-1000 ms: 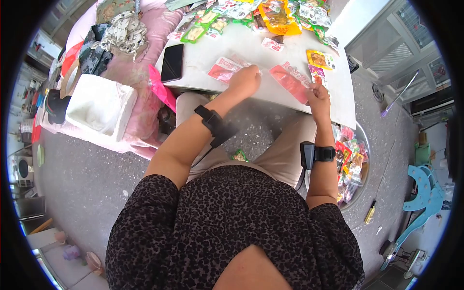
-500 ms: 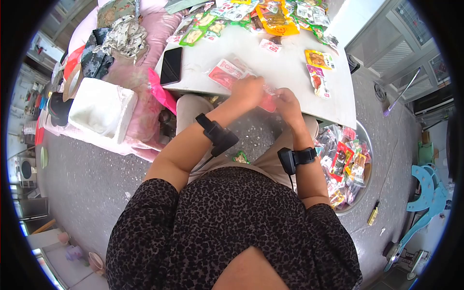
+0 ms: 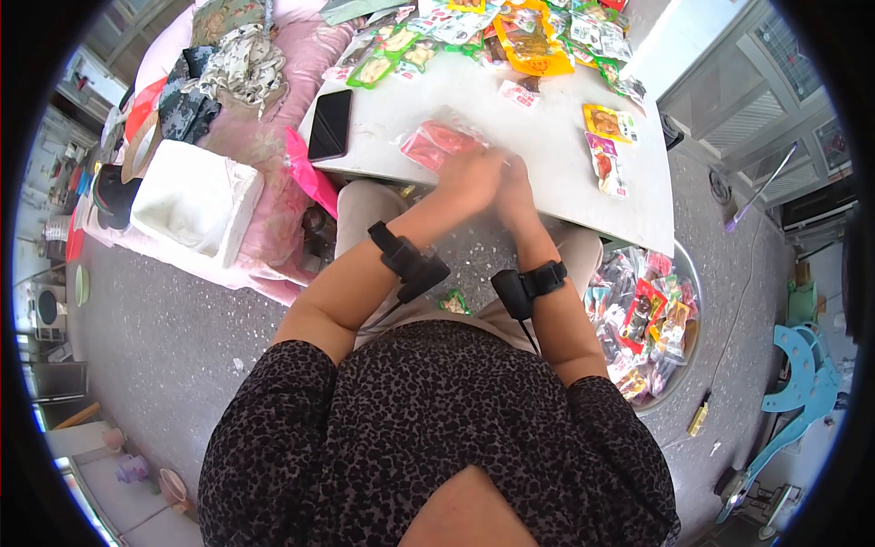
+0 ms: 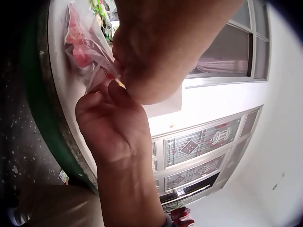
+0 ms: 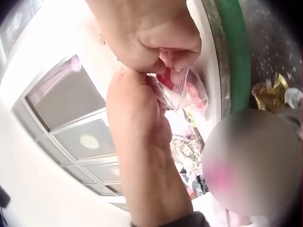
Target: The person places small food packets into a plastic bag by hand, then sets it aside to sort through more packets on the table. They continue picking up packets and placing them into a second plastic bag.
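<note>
A clear plastic food packet (image 3: 439, 143) with pinkish-red contents lies at the near edge of the white table, its near end running into my two hands. My left hand (image 3: 469, 179) pinches the packet's end. Right up against it, my right hand (image 3: 516, 193) has thumb and fingers curled on the same end. Up close in the left wrist view, the packet (image 4: 79, 45) bunches into creases toward the fingertips. The right wrist view shows its clear film (image 5: 182, 97) stretched beside the thumb; the knuckles partly hide the gripped edge.
A black phone (image 3: 330, 126) lies on the table's left side. Small snack packets (image 3: 608, 164) lie to the right, and a pile of colourful packets (image 3: 529, 38) covers the back. Beside the table stands a metal basin (image 3: 697, 319) full of packets; a white foam box (image 3: 196, 196) sits at left.
My right hand has moved left from the table's right side, bringing its pink packet along, and now meets my left hand. My left hand has shifted slightly right and nearer my body.
</note>
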The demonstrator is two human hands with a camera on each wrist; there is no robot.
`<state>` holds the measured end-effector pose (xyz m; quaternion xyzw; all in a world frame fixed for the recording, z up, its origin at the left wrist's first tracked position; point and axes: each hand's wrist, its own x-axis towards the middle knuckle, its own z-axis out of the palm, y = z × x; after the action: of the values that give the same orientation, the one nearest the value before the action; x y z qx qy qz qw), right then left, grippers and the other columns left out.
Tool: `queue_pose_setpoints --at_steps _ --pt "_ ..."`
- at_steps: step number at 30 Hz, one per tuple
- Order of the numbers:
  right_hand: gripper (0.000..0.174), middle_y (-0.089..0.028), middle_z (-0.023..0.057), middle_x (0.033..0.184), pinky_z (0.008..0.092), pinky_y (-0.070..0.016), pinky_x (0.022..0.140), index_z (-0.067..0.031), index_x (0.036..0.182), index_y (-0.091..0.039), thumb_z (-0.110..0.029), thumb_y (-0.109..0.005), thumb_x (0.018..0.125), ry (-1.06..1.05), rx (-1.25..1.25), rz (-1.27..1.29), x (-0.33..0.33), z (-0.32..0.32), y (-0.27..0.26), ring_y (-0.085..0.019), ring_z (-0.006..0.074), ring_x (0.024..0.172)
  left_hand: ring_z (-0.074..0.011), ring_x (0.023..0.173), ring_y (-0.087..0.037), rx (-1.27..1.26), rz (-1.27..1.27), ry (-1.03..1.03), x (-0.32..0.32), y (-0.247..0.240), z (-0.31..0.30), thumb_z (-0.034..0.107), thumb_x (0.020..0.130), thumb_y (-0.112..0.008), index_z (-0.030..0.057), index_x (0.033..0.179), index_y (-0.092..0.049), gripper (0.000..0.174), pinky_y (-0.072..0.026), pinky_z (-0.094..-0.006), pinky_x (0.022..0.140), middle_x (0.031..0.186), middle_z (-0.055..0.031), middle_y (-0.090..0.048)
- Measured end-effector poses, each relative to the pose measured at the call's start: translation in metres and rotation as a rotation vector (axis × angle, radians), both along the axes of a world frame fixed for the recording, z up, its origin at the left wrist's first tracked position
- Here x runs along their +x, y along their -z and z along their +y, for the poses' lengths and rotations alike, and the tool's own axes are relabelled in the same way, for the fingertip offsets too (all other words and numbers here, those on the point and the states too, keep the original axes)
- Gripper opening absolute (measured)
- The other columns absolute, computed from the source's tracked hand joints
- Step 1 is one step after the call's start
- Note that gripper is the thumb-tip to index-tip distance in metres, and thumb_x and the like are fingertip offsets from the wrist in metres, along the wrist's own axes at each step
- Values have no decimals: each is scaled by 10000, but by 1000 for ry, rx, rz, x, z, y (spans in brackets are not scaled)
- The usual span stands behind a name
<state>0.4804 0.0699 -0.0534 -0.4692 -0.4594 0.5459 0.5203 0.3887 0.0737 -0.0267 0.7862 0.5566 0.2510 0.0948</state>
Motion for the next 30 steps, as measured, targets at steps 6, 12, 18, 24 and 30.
queue_pose_setpoints --at_steps 6,12,18,24,30 --pt "235 -520 102 945 282 -447 707 11 994 -439 -25 -466 763 -387 -145 516 9 12 9 -531 184 843 -305 751 -521 50 -52 50 -6 6 1 134 708 -452 54 872 -524 196 -413 -406 622 794 -138 -537" --pt "183 -536 58 877 255 -441 624 -31 939 -478 -23 -453 758 -300 -239 269 41 5 12 -534 149 791 -291 930 -435 439 -99 221 -34 20 -27 159 610 -578 73 957 -513 362 -343 -398 780 974 -125 -460" --pt "154 -535 45 849 229 -417 588 -51 921 -465 -46 -458 767 27 -258 161 57 -5 16 -528 131 757 -295 984 -400 574 66 226 -45 48 -22 130 593 -575 59 922 -519 341 -317 -411 821 1004 -129 -436" --pt "166 -533 41 854 222 -409 584 -50 921 -463 -62 -485 756 69 -198 77 62 -7 10 -524 125 738 -288 962 -425 540 13 376 -40 42 -11 86 583 -546 40 805 -525 228 -334 -398 808 962 -116 -464" --pt "352 -499 74 977 263 -413 693 -20 1021 -433 -85 -566 702 80 212 -227 71 3 27 -492 156 879 -273 867 -472 556 -162 404 -40 11 6 52 637 -506 11 704 -498 79 -378 -363 733 859 -109 -502"
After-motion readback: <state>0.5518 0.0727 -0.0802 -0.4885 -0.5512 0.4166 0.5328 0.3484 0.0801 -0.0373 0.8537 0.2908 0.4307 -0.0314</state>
